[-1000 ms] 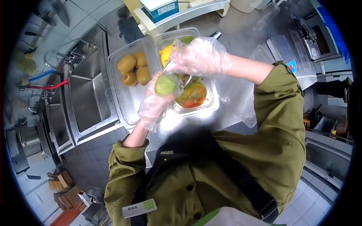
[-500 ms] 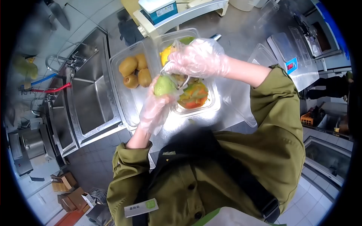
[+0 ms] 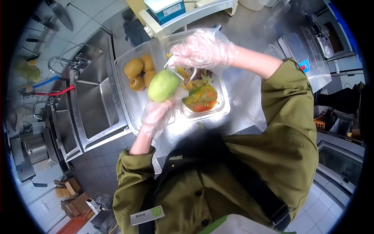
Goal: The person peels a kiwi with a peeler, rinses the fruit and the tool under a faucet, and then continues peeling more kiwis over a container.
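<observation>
In my gloved left hand [image 3: 156, 116] rests a smooth, pale green oval fruit [image 3: 163, 86]; the frames do not settle its kind. The fingers curl round its underside. My right hand [image 3: 204, 50], also in a clear plastic glove, is closed round a metal Y-shaped peeler [image 3: 193, 75]. Its handle end sticks out beyond the fist, and its head is close to the fruit's upper right side; whether the blade touches cannot be told. Below both hands is a clear container [image 3: 222, 113] with green, yellow and orange-red peelings [image 3: 202, 97].
Several brown kiwis [image 3: 134, 68] lie in a clear tray [image 3: 124, 105] to the left. Further left is a steel sink [image 3: 95, 107] with taps. A white stand with a blue-and-white box [image 3: 167, 11] is at the back. A scale [image 3: 296, 54] stands at right.
The green fruit has turned and tilted up and left, so more of its smooth side shows. My right hand with the peeler has moved slightly up.
</observation>
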